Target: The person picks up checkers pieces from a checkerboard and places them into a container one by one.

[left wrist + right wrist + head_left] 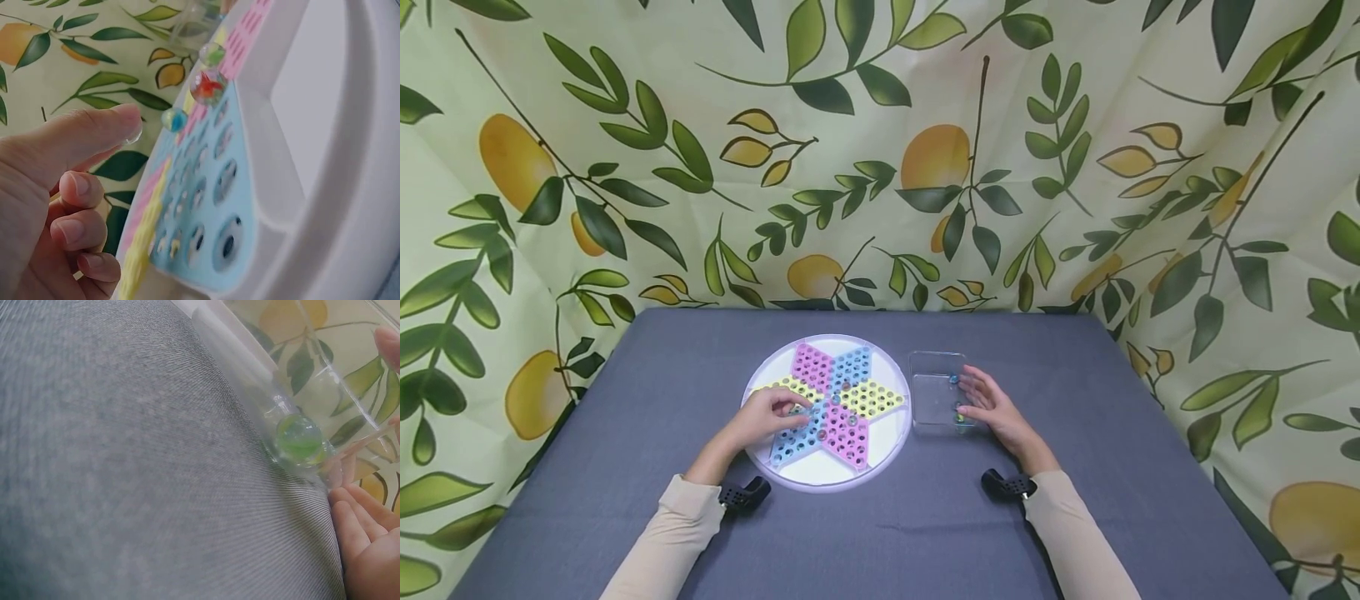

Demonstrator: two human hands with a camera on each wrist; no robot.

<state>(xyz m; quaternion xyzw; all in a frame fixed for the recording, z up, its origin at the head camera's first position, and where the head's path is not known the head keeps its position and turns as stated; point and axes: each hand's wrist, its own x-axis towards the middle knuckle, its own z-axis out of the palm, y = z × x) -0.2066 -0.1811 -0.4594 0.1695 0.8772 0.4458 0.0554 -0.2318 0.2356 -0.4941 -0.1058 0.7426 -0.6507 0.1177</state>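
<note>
While marbles (207, 86) dot the board (886, 427) (star-patterned), the left hand (766, 415) hovers.

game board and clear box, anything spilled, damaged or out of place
Nothing stands out. The game board lies flat with marbles on it; the clear box sits upright beside it, a green marble inside.

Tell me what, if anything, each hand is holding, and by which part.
Left hand: cannot be told; nothing held shows clearly. Right hand: at the right side of the box; whether it grips there cannot be told.
</note>
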